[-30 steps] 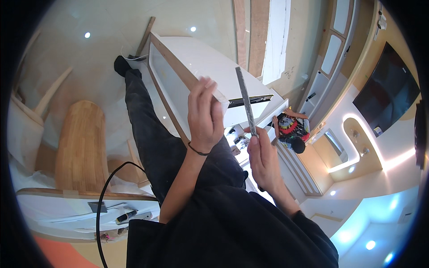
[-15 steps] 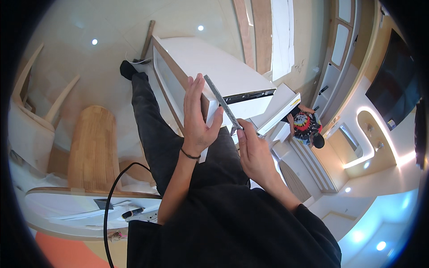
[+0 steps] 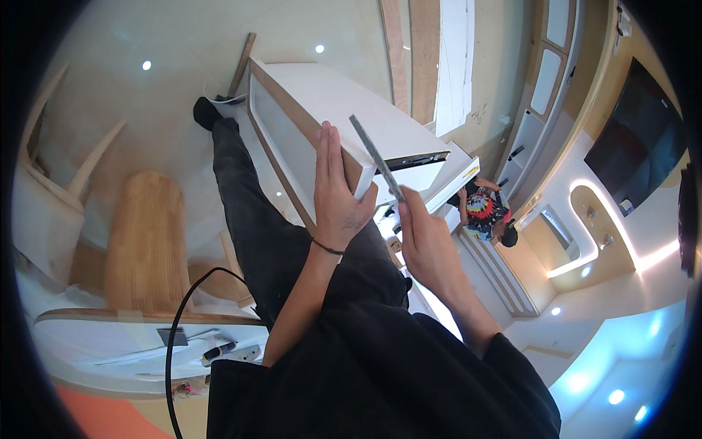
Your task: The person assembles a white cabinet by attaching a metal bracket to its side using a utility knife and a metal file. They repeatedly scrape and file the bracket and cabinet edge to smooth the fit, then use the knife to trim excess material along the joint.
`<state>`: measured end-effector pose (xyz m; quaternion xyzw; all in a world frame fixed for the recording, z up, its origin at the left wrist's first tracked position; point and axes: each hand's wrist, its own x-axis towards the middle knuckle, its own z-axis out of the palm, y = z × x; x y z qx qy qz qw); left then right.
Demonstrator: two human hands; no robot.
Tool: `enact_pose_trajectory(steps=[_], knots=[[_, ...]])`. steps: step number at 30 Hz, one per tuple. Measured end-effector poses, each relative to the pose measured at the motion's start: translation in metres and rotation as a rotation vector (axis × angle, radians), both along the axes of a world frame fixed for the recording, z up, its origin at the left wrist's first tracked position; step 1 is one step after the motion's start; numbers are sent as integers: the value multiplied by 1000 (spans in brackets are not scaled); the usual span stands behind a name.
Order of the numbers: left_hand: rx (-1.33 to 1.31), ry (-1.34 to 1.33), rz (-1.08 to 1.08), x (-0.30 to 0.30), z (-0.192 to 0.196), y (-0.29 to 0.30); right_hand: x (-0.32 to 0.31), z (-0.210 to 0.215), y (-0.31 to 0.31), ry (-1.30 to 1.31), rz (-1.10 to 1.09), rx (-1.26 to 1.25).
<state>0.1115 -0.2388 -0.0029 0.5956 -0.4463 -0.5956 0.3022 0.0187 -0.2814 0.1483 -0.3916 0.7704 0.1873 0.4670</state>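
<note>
A white cabinet [image 3: 322, 88] with wood-coloured edges lies across the floor in front of me. My left hand [image 3: 344, 208] clasps its near corner, with straight fingers along the wooden edge and the thumb round the other side. In my right hand [image 3: 428, 234] is a flat grey metal file [image 3: 376, 156], gripped at its lower end and slanting up to the left. Its blade passes just right of the corner; whether the two touch I cannot tell. A dark slide rail [image 3: 417, 159] runs along the cabinet's right end.
A co-worker [image 3: 484, 208] in a patterned shirt is at the right, by a white panel [image 3: 462, 183]. Boards [image 3: 425, 66] lie on the far floor. A wooden bench [image 3: 148, 241] and pale chair [image 3: 51, 205] stand left. A black cable [image 3: 172, 351] hangs near my left side.
The file has moved slightly right and up, now standing steeper. My left hand has shifted right, with fingers closer together and the thumb nearer the corner.
</note>
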Motion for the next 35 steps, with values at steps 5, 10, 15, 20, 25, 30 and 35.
enact_pose_trajectory(steps=[5, 10, 15, 20, 25, 30, 35], knots=[[40, -14, 56, -5, 1, 8, 12, 8, 11, -14, 87, -74], [29, -48, -17, -1, 1, 10, 0, -12, -4, 8, 134, -72], [51, -43, 17, -2, 0, 12, 14, 9, 8, 10, 151, -99], [17, -72, 19, -3, -4, 13, 4, -15, -11, 38, 227, -52], [76, -133, -27, -2, -2, 9, 5, 12, -25, -13, 150, 25], [89, -149, -38, -3, 0, 11, 10, 23, -10, -20, 180, 25], [93, -139, -40, -3, 0, 13, -15, -21, -23, -19, 306, 7]])
